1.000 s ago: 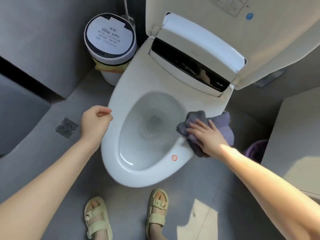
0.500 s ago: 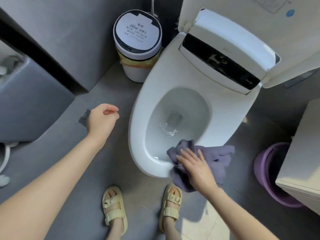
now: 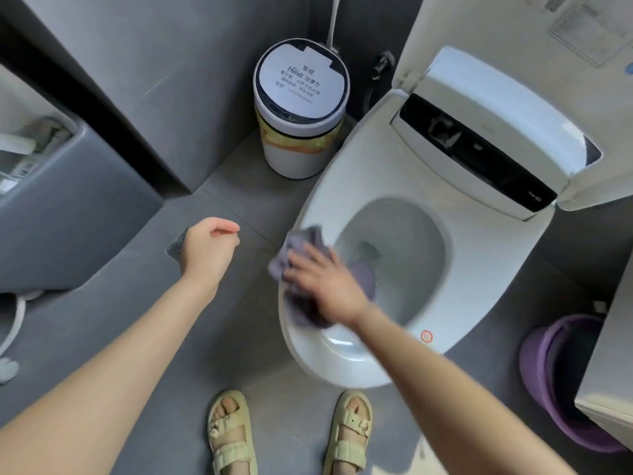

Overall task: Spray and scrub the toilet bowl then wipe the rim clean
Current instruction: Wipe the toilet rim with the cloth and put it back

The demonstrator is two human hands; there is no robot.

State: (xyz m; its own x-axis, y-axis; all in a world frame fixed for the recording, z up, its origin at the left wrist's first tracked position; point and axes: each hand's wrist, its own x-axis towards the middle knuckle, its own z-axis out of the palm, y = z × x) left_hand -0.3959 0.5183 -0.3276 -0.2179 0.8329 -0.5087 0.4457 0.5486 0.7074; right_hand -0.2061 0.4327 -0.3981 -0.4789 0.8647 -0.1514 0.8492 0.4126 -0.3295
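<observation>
Currently the right hand (image 3: 325, 282) lies flat with fingers spread, pressing a cloth (image 3: 305, 243) onto the toilet rim (image 3: 359, 173). No grip, just palm and straight fingers on top. The cloth is purple-grey, soft-looking, crumpled into folds. It sits on the rim's side nearest the left arm, toward the front, with one part draped inward over the edge of the bowl (image 3: 411, 241). Motion blur on hand and cloth.

The left hand (image 3: 205, 248) hangs over the floor (image 3: 137, 320), apart from the toilet, fingers loosely curled, holding nothing.

The rim is white, glossy, smooth, an oval ring wider at the back. A small red round sticker (image 3: 426, 336) sits on its front part near the right forearm. The bowl is pale grey-white, shiny, with water at the bottom. The lid (image 3: 479, 22) stands raised, white plastic. A black glossy strip (image 3: 472, 145) runs across the back of the seat unit.

The floor is matte grey tile. A round white bin (image 3: 301, 108) with a dark-ringed top and a yellowish bag showing at its band stands beside the toilet. A purple plastic basin (image 3: 555, 382) sits on the floor on the other side. Two pale yellow strapped sandals (image 3: 229, 433) are on the feet at the bottom edge.
</observation>
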